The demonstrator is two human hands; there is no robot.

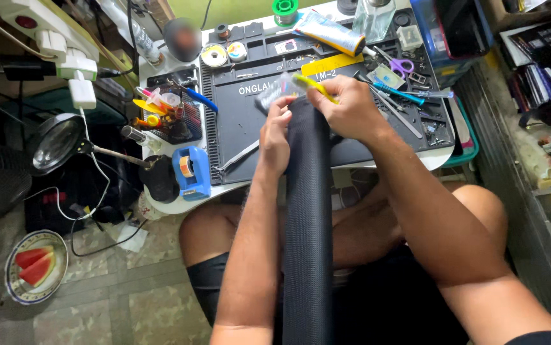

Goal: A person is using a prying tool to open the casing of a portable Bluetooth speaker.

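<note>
both hands [314,121] gripping black tube [307,243] top edge

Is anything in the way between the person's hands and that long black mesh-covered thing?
No. Both the left hand and right hand already grip the top of the black mesh-covered column; the right also holds a yellow tool.

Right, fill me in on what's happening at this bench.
A person sits at a small white table covered by a dark work mat. Both hands grip the top end of a long black mesh-covered column standing upright between the knees. The left hand steadies its upper edge, while the right hand presses a yellow-handled tool against the top. Scissors, tweezers and a blue tape dispenser lie around the mat. A plate of watermelon slices sits on the floor.
</note>
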